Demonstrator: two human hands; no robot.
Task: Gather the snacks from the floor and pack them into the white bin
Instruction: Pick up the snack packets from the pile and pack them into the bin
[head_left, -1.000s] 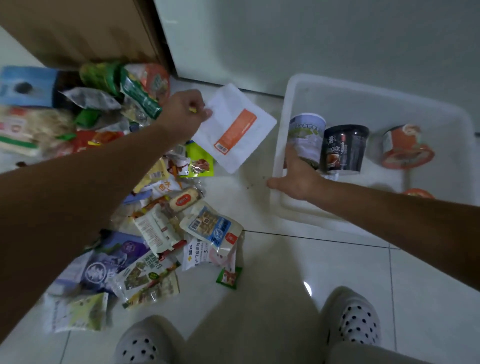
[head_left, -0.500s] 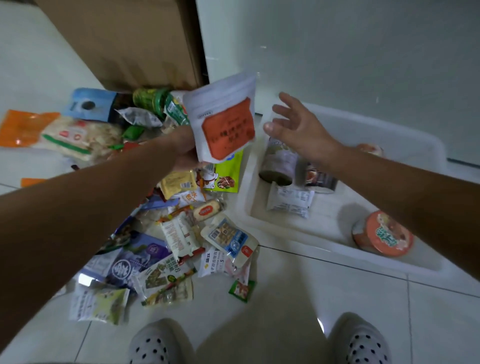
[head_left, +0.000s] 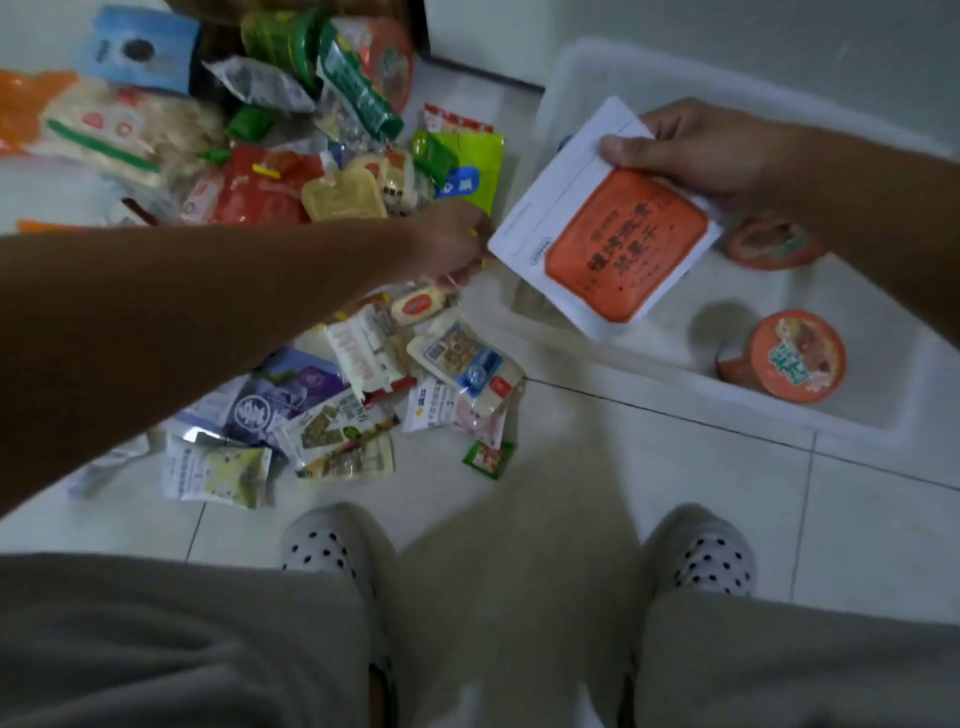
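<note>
One pouch: a white pouch (head_left: 602, 244) with an orange label is held tilted above the left end of the white bin (head_left: 649, 364), clear of the bin's floor.
Right hand (head_left: 696, 145): clamped on the pouch's upper corner over the bin, thumb laid on the printed face, fingers behind.
Left hand (head_left: 452, 244): extended just left of the bin, beside the pouch's lower-left corner; whether anything is gripped cannot be told.
Inside the bin: an orange-lidded cup (head_left: 795, 358) is lodged by the near wall; a second cup (head_left: 774, 241) is seen farther in.
Snack pile (head_left: 311, 405): many packets are spread over the tiled floor left of the bin.
Dotted slippers (head_left: 327, 551): planted on the floor in front of the bin.
</note>
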